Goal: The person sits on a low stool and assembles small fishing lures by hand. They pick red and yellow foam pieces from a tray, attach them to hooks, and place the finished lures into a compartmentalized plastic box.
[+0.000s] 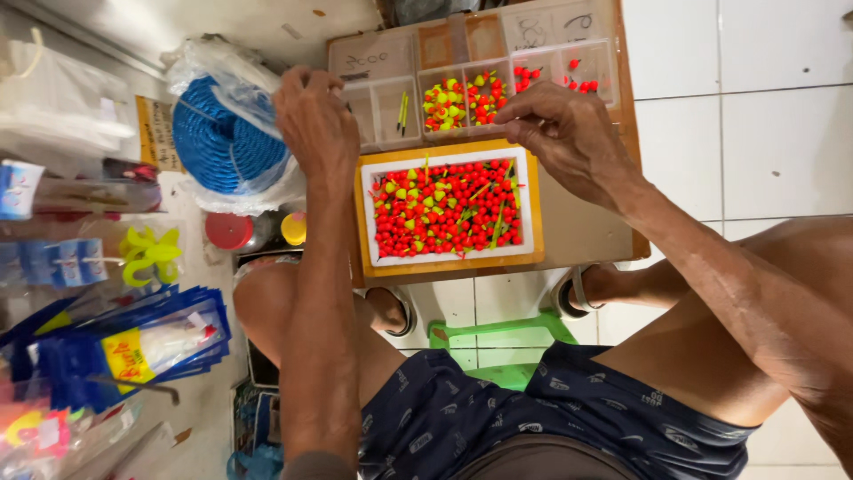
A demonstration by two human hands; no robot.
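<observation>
A white tray with an orange rim (538, 204) lies on a wooden board and holds several small red and yellow-green fishing floats (444, 209). Behind it stands a clear compartment box (382, 62) with more floats in two of its cells. My left hand (313, 120) hovers over the box's left cells, fingers curled; whether it pinches anything is hidden. My right hand (569, 133) is above the tray's far right corner, thumb and fingers pinched together near the box, and what they hold is too small to see.
A coil of blue rope in a plastic bag (227, 133) lies left of the box. Packets of tackle in blue wrappers (133, 342) crowd the left side. A green stool (498, 342) stands between my knees on white floor tiles (764, 116).
</observation>
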